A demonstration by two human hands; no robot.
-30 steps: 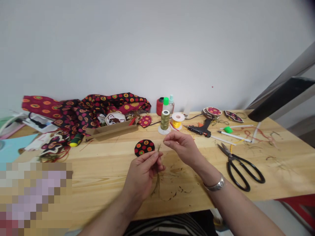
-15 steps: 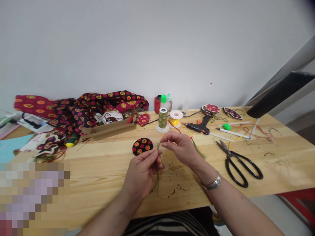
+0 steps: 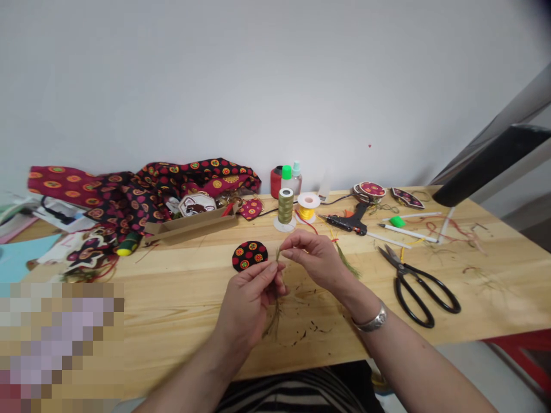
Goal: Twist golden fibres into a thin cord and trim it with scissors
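Observation:
My left hand (image 3: 252, 301) pinches a small bundle of olive-green threads (image 3: 274, 312) whose loose ends hang down toward the wooden table (image 3: 172, 298). My right hand (image 3: 316, 255), a silver bracelet on its wrist, pinches the top of the same bundle between thumb and fingers. Both hands hover just above the table, close together. A round black fabric disc with red and yellow dots (image 3: 249, 255) lies just left of the fingertips. An olive thread spool (image 3: 284, 207) and a yellow cord spool (image 3: 308, 206) stand behind the hands.
Black scissors (image 3: 419, 284) lie to the right, a black glue gun (image 3: 350, 222) behind them. Patterned red and black fabric (image 3: 142, 192) and a shallow cardboard box (image 3: 189, 222) fill the back left. Bottles (image 3: 290, 179) stand by the wall. Thread scraps litter the table.
My right hand has come down and left to meet my left hand at the top of the thread bundle. The view shifted slightly.

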